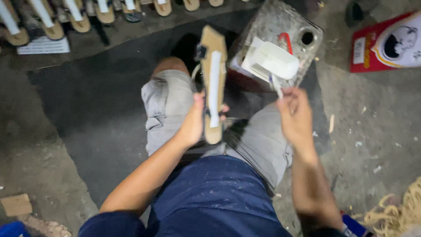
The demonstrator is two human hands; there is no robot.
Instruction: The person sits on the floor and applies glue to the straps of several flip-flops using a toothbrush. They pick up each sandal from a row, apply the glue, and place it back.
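Note:
My left hand [193, 123] grips a tan wooden sandal sole [213, 57] with a white strap strip running down its length, held upright between my knees. My right hand [296, 116] is raised to the right of it and pinches a small thin brush [276, 85] whose tip points up toward a white plastic tub [274, 59]. The tub sits on a grimy square stool top [267, 22] just beyond my right knee.
A row of finished sandals [79, 15] lines the far floor at top left. A red printed package [386, 41] lies at top right. Tan rope fibres [394, 215] sit at bottom right, a wood scrap [15, 204] at bottom left. A dark mat [96, 101] covers the floor.

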